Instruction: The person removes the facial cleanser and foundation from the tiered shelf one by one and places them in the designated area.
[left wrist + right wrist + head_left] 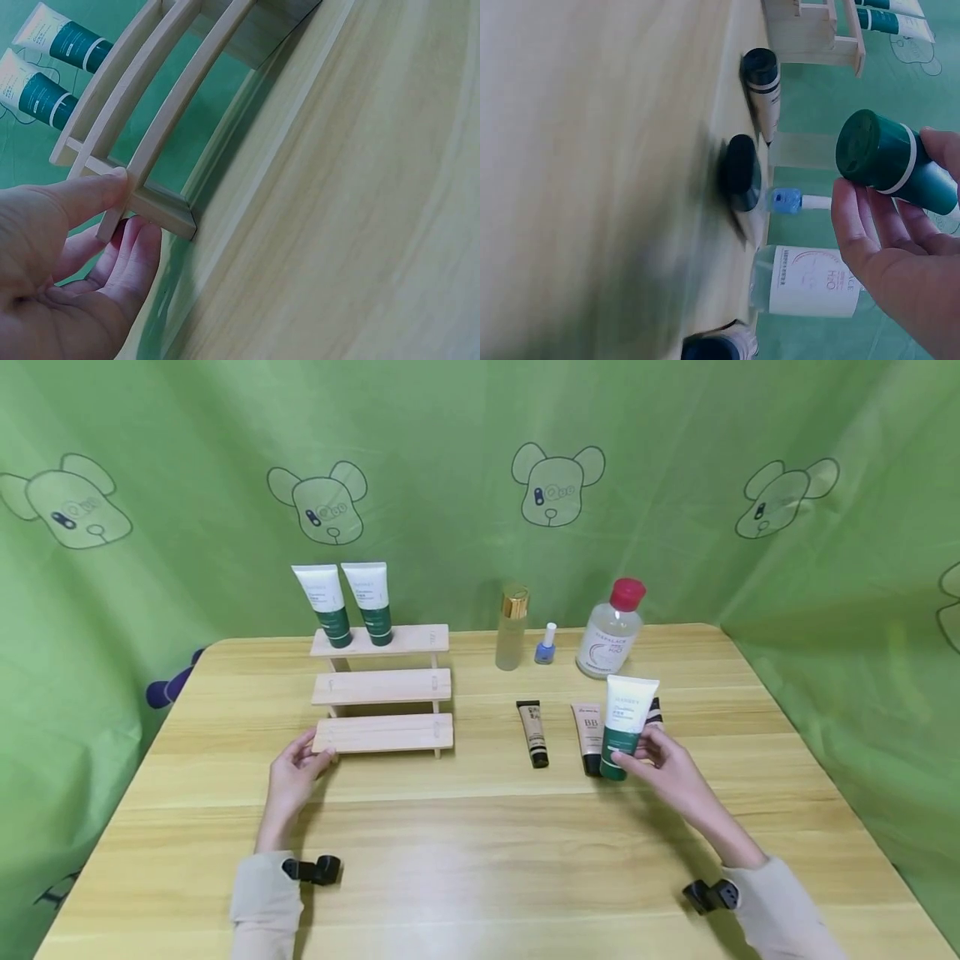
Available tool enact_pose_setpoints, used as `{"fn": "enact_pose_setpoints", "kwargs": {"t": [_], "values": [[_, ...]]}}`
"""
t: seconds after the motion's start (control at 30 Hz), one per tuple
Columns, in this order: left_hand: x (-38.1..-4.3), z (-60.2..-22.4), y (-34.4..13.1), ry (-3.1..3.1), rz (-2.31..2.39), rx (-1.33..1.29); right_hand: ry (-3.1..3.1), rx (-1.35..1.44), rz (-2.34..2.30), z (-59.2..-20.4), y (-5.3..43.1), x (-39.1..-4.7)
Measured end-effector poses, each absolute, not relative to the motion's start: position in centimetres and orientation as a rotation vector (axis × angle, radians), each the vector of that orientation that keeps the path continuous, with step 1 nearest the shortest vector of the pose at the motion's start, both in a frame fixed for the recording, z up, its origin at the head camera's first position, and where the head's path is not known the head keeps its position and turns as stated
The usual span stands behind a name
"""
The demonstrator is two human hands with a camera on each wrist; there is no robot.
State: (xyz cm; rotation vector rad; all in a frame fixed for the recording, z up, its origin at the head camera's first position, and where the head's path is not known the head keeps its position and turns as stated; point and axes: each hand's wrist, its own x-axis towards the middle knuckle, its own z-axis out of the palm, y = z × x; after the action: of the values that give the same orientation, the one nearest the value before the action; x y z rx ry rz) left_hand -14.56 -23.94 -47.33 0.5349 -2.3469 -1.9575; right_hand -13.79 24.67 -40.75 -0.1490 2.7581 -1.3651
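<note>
My right hand (pixel 663 768) holds a white-and-green squeeze tube (pixel 628 718) upright, cap down, above the table. In the right wrist view the thumb and fingers curl round its green lower part (pixel 892 161). My left hand (pixel 296 772) pinches the left end of the lowest step of a three-tier wooden rack (pixel 382 732); the left wrist view shows the thumb on top and fingers under the board. Two matching tubes (pixel 322 602) (pixel 369 602) stand on the top step. The two lower steps hold nothing.
A small beige tube (pixel 533 733), a pink BB cream tube (pixel 588 735) and a partly hidden dark-capped tube (pixel 655 714) lie on the table. Behind stand a gold-capped bottle (pixel 512 631), a blue nail polish bottle (pixel 546 647) and a red-capped bottle (pixel 609 635). A green curtain (pixel 450 460) hangs behind.
</note>
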Motion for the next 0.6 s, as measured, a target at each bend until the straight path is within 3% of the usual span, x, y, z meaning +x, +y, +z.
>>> {"fn": "enact_pose_setpoints", "kwargs": {"t": [0.6], "values": [[-14.5,-46.9,-24.0,-2.391,-1.939,0.556,2.642,0.037,-1.194,-41.3,27.9,-10.4]]}}
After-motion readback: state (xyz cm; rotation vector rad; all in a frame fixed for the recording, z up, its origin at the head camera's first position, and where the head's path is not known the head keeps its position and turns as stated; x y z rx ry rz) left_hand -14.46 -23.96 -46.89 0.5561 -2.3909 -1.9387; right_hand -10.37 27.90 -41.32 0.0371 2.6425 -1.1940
